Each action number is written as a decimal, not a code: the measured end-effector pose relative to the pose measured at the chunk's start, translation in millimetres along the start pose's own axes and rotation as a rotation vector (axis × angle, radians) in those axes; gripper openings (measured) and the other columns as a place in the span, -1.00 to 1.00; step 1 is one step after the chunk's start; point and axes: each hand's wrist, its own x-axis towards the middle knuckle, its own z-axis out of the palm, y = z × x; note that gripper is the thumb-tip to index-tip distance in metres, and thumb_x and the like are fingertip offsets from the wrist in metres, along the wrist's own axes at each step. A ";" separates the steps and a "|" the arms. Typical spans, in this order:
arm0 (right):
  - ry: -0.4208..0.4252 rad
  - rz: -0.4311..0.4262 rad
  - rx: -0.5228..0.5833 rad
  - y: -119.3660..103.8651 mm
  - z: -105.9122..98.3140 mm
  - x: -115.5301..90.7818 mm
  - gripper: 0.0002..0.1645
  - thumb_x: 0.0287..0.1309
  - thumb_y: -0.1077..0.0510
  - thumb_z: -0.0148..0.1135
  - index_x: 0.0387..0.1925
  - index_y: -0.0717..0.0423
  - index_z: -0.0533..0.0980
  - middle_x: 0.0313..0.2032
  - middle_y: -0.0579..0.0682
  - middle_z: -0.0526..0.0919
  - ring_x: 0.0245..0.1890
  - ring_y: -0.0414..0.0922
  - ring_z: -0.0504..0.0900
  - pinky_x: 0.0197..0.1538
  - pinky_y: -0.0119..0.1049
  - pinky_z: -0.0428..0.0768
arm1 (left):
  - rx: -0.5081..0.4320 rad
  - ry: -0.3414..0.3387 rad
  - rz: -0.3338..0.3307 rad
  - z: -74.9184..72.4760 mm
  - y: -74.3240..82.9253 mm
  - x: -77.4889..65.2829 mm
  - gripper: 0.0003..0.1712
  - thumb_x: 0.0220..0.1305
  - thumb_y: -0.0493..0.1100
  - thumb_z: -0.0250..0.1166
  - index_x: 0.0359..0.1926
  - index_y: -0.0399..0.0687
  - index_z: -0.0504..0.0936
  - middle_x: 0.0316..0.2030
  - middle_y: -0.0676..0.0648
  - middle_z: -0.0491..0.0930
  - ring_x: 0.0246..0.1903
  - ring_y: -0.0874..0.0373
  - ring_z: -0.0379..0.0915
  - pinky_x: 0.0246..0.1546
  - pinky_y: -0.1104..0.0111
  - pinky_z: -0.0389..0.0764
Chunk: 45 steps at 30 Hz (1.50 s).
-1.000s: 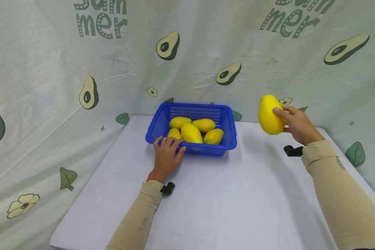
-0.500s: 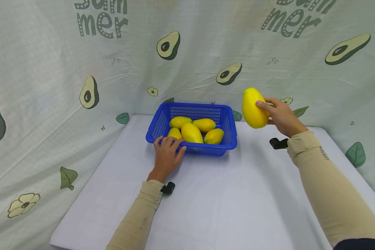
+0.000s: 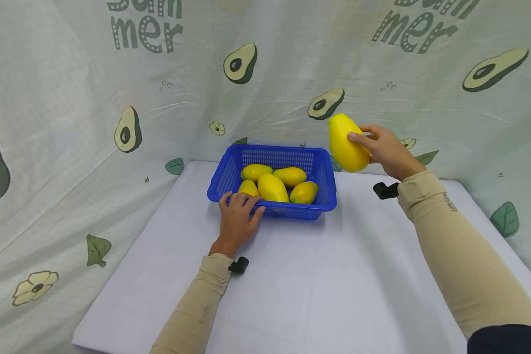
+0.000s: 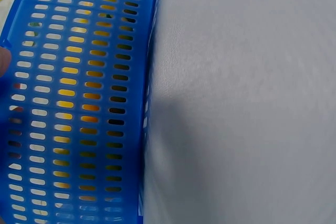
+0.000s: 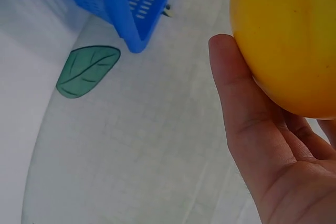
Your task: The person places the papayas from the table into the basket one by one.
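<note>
My right hand holds a large yellow mango in the air, just right of and above the basket's right end. In the right wrist view, the thumb lies along the side of the mango, and the other fingers are mostly hidden behind it. A blue perforated plastic basket has several yellow mangoes lying in it. My left hand grips the basket's near rim at its left part, fingers bent over the edge. The left wrist view shows the basket's slotted wall close up.
The basket stands toward the back of a white-covered table. Behind it hangs a pale curtain printed with avocados, leaves and flowers. Black camera mounts sit at both wrists.
My right hand has carried the mango leftward and slightly upward, bringing it near the basket's right end. The left hand and the basket have stayed in place.
</note>
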 end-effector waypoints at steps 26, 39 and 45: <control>-0.100 -0.092 -0.157 -54.4 12.8 1.0 -0.01 0.28 -0.36 0.18 0.54 0.00 0.12 0.25 0.19 0.45 0.06 0.08 0.53 0.24 0.07 0.43 | 0.007 -0.014 -0.003 0.3 -2.6 -0.5 -0.63 0.44 0.07 0.18 0.10 0.02 0.67 -0.09 -0.07 0.59 0.06 -0.05 0.40 0.35 -0.11 -0.02; -0.159 -0.136 -0.193 -52.2 26.1 11.6 -0.09 0.25 -0.33 0.24 0.47 -0.01 0.24 0.23 0.11 0.46 0.08 0.06 0.55 0.16 0.02 0.51 | 0.009 -0.005 0.003 2.6 -4.9 -1.5 -0.64 0.44 0.08 0.18 0.09 0.03 0.67 -0.09 -0.06 0.59 0.06 -0.03 0.40 0.35 -0.10 -0.02; -0.201 -0.133 -0.192 -49.5 33.8 15.8 -0.07 0.25 -0.30 0.27 0.50 0.00 0.22 0.30 0.14 0.41 0.16 0.10 0.51 0.20 0.08 0.49 | 0.004 0.004 0.008 2.9 -5.4 -1.5 -0.64 0.45 0.08 0.18 0.08 0.03 0.67 -0.09 -0.06 0.58 0.05 -0.03 0.40 0.35 -0.11 -0.01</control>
